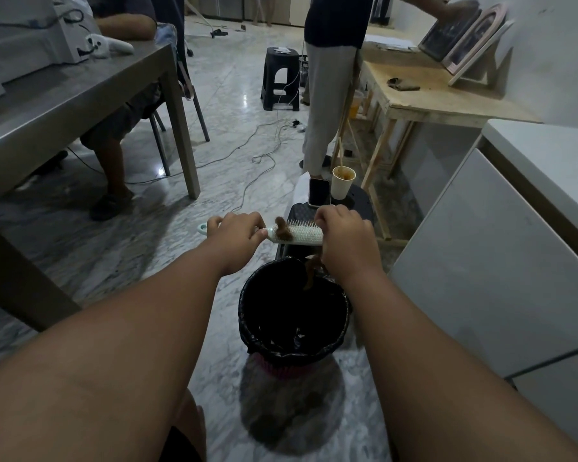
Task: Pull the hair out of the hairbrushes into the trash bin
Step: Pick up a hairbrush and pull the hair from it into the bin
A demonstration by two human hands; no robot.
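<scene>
The brush (296, 235) is held crosswise above the bin (294, 315), handle gripped by the left hand (237, 230); the right hand (342, 233), at its head, pinches hair (311, 273) hanging over the bin.

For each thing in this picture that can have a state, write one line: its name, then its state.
Hairbrush: held level above the bin, bristles up, a brown hair clump still on it.
Left hand: gripping the brush handle.
Right hand: closed at the brush head, a hair strand hanging below.
Hair strand: dangling over the bin.
Trash bin: upright, open, lined with a black bag.
Phone: screen dark.
Paper cup: upright, stained inside.
</scene>
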